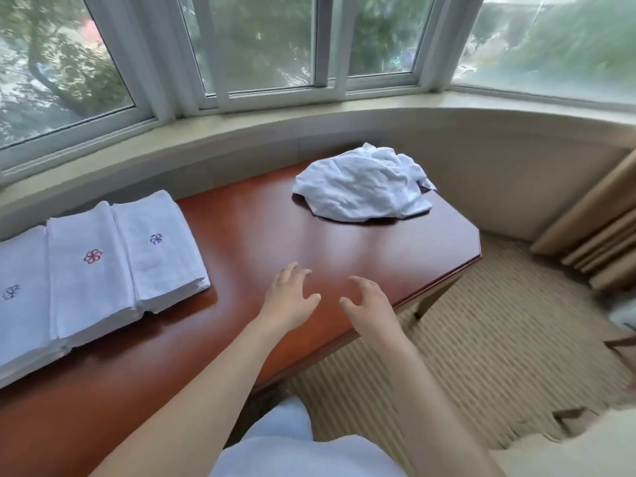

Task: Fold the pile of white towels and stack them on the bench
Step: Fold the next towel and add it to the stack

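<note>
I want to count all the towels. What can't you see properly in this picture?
Head view only:
- Crumpled pile: folds hide how many towels it holds.
- Leftmost folded stack: cut off by the left edge.
- Other folded stacks: layers too thin to count.
- Bench: its left end runs out of frame.
- Outside the windows: blurred.

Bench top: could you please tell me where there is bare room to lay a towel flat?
The bare wood of the bench between the folded stacks and the crumpled towels is free, under both open hands. The bench's left end is crowded.
</note>
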Demonstrator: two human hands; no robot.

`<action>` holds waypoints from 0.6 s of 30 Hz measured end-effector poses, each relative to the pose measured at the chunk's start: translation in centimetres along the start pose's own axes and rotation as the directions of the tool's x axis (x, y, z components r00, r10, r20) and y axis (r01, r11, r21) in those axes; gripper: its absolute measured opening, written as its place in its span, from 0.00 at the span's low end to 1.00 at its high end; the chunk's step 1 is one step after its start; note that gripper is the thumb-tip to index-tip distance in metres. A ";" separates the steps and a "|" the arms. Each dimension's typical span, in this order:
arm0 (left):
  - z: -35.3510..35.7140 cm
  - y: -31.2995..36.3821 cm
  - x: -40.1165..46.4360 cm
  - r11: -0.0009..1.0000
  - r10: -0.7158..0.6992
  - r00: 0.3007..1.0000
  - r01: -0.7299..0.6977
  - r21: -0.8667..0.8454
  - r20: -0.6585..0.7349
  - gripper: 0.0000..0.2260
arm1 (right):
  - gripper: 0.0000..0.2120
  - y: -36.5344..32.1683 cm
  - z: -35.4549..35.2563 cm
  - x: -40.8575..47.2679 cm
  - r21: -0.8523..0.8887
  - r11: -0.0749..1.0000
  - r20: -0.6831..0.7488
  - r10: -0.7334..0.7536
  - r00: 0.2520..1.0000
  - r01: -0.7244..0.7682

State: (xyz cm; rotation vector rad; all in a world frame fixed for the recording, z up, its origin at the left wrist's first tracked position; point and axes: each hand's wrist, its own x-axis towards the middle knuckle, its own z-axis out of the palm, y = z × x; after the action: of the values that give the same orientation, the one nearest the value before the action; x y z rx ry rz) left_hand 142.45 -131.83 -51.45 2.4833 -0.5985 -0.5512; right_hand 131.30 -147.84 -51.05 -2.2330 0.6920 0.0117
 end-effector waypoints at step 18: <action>-0.6 1.0 19.8 0.940 -0.147 0.987 0.161 -0.299 0.071 0.26 | 0.24 -0.3 -4.8 20.7 -0.081 0.994 0.091 0.087 0.992 -0.079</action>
State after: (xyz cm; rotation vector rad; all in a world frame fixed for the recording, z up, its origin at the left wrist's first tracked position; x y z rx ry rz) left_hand 158.67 -142.50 -55.47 2.2388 -0.3089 -0.7072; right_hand 148.05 -160.82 -52.07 -2.2597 0.7432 0.1874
